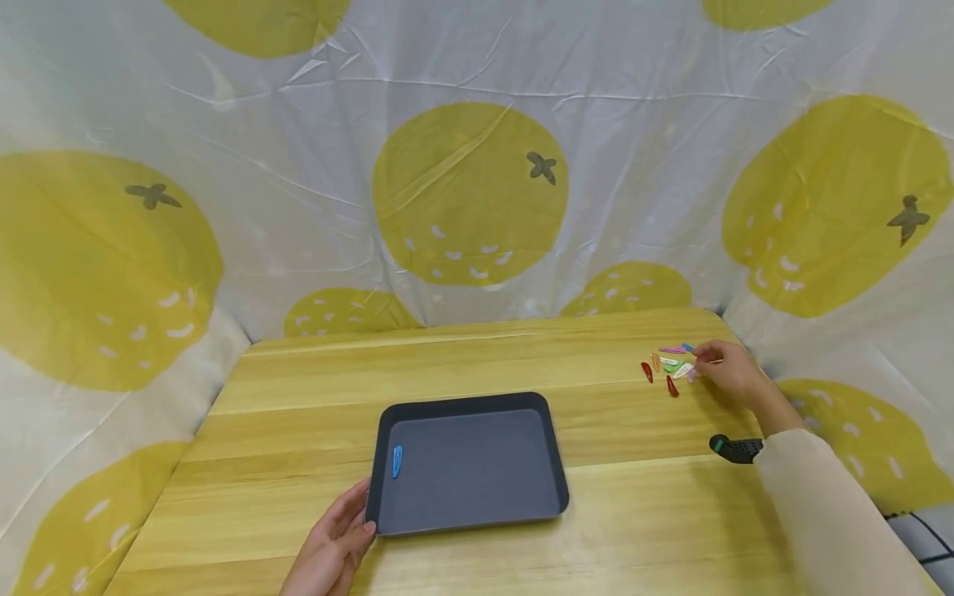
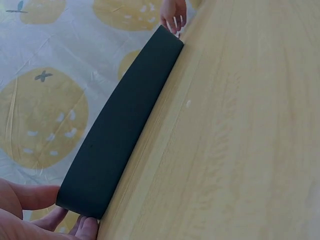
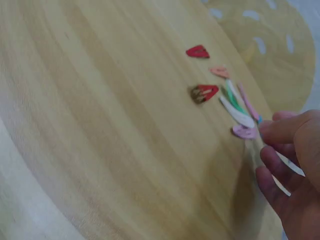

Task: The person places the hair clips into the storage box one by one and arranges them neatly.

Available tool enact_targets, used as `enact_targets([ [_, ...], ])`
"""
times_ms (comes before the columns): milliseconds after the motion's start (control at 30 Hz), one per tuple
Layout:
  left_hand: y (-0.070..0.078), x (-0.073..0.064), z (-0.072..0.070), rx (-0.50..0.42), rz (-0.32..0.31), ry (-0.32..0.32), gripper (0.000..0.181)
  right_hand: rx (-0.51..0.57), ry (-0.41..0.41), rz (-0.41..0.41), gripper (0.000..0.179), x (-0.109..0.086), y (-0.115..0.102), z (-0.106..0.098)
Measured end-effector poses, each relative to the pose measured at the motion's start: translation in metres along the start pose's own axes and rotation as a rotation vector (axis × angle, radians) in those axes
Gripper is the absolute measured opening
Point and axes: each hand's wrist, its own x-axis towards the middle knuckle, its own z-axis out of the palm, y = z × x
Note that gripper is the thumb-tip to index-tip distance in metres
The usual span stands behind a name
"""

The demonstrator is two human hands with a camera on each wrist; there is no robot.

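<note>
My left hand (image 1: 333, 542) grips the near left corner of a dark grey baking tray (image 1: 477, 519), thumb on the rim. Inside the tray, near its left side, lies a blue snap hair clip (image 1: 397, 462). My right hand (image 1: 730, 374) is at the far right over a small group of hair clips, its fingertips at another blue hair clip (image 1: 688, 348). Whether they pinch it is hidden. Around it lie a pink clip (image 1: 672, 350), an orange clip (image 3: 219, 71), white and green clips, a lilac clip (image 3: 244, 131) and two red clips, one of them here (image 1: 647, 372).
A black perforated object with a green end (image 1: 734, 449) lies by my right sleeve. The wooden table (image 1: 298, 430) has its far edge against a white curtain (image 1: 633, 199) printed with yellow fruit, which also hangs at both sides.
</note>
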Motion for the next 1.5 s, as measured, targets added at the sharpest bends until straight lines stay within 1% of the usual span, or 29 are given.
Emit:
enact_targets([
  [133, 0.0, -0.002, 0.0, -0.016, 0.003, 0.0, 0.071, -0.03, 0.008, 0.006, 0.034, -0.002, 0.008, 0.005],
  [267, 0.001, -0.002, 0.0, -0.016, 0.008, 0.004, 0.071, -0.044, -0.004, 0.015, 0.037, -0.001, 0.009, 0.01],
  [433, 0.001, -0.002, 0.0, -0.011, 0.003, 0.002, 0.071, -0.071, 0.001, 0.044, 0.038, 0.001, 0.007, 0.011],
  [567, 0.001, -0.003, 0.0, -0.014, 0.001, -0.003, 0.07, -0.093, 0.008, 0.053, 0.035, 0.003, 0.008, 0.011],
  [700, 0.001, -0.004, 0.0, -0.014, 0.003, -0.006, 0.07, -0.122, 0.015, 0.045, 0.029, 0.003, 0.01, 0.009],
  [800, 0.002, -0.003, 0.0, -0.011, 0.003, -0.007, 0.07, -0.131, 0.002, 0.034, 0.025, 0.003, 0.011, 0.005],
  [933, 0.002, -0.002, 0.0, -0.011, 0.002, -0.008, 0.07, -0.102, -0.02, 0.029, 0.024, 0.001, 0.009, -0.001],
  [1067, 0.002, -0.002, -0.001, -0.011, -0.001, -0.01, 0.07, -0.076, -0.012, 0.037, 0.027, 0.001, 0.005, -0.006],
  [1133, 0.003, -0.002, -0.001, -0.012, -0.003, -0.011, 0.07, -0.05, -0.022, 0.049, 0.029, 0.002, 0.004, -0.009],
  [1267, 0.003, -0.002, -0.002, -0.013, -0.008, -0.013, 0.07, 0.046, -0.072, 0.066, 0.032, 0.002, -0.002, -0.013],
  [1367, 0.003, -0.002, -0.002, -0.009, -0.009, -0.014, 0.07, 0.106, -0.119, 0.06, 0.034, 0.001, -0.007, -0.016],
  [1500, 0.003, -0.002, -0.002, -0.005, -0.007, -0.013, 0.069, 0.135, -0.157, 0.031, 0.037, 0.0, -0.014, -0.017],
])
